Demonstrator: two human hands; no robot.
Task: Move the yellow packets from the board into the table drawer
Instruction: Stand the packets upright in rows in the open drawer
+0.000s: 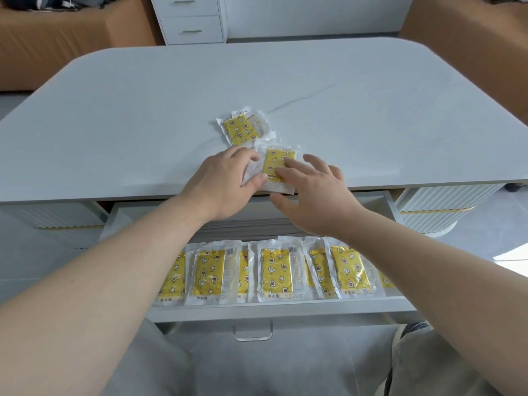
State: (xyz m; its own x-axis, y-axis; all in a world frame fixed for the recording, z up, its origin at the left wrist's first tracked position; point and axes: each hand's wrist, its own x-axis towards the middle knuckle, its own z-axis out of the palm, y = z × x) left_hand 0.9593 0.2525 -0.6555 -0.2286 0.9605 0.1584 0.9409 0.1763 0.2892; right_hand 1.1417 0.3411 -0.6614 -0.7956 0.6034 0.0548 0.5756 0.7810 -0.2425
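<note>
1. A person's grey trousers (257, 372) fill the bottom of the view.
2. Above them, one drawer (285, 310) with one metal handle (252, 334) is pulled out from under the table.
3. The drawer packets (275, 272) lie in an overlapping row along its front. Seven yellow star-printed ones in clear wrappers can be counted, and the arms cover the ends of the row.
4. The left hand (225, 181) curls its thumb and fingers around the left edge of the near packet (278, 164), which lies by the front edge of the table top (371, 110).
5. The right hand (314, 192) has its fingers spread and straight, with the fingertips resting on that packet's right side.
6. One far packet (241, 130) lies just beyond, untouched. Whether another wrapper sits beneath it cannot be told.
7. One white cabinet (191, 21) with two drawers stands behind the table.
</note>
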